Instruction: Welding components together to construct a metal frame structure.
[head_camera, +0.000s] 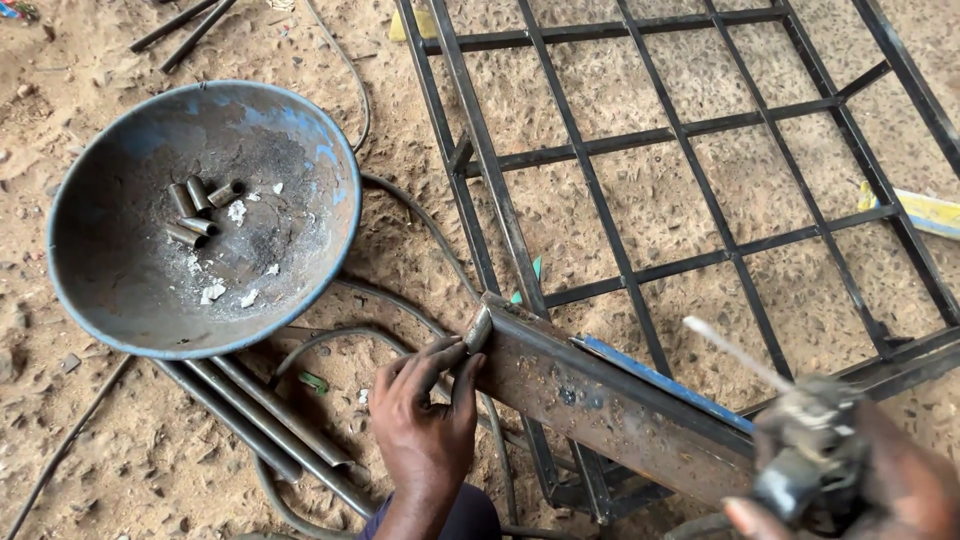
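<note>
Nearest me, my right hand (850, 480) is wrapped shut around a welding holder (810, 465), blurred at the lower right, with a thin rod (735, 352) sticking up and left from it. The rod tip hangs above the grille, well apart from the tube's end.

My left hand (428, 420) comes up from the bottom edge. Its fingers (440, 358) are together, pinching a short metal sleeve (479, 328) against the top end of a rusty square tube (600, 405). The sleeve stands at the tube's upper left corner, touching it, with my fingertips just below and to its left. I judge the sleeve light, stiff and smooth enough to slip, so a pinch on its lower side suits it. The tube looks heavy and rigid, and I would not shift it one-handed.

The tube lies slanting across a black steel grille (700, 180) flat on the sandy floor (80, 460). Left of my hand lie three long pipes (270, 420) and a looping cable (400, 205).

Further left sits a worn blue-rimmed bowl (120, 200) holding more sleeves (195, 208) and white chips.
</note>
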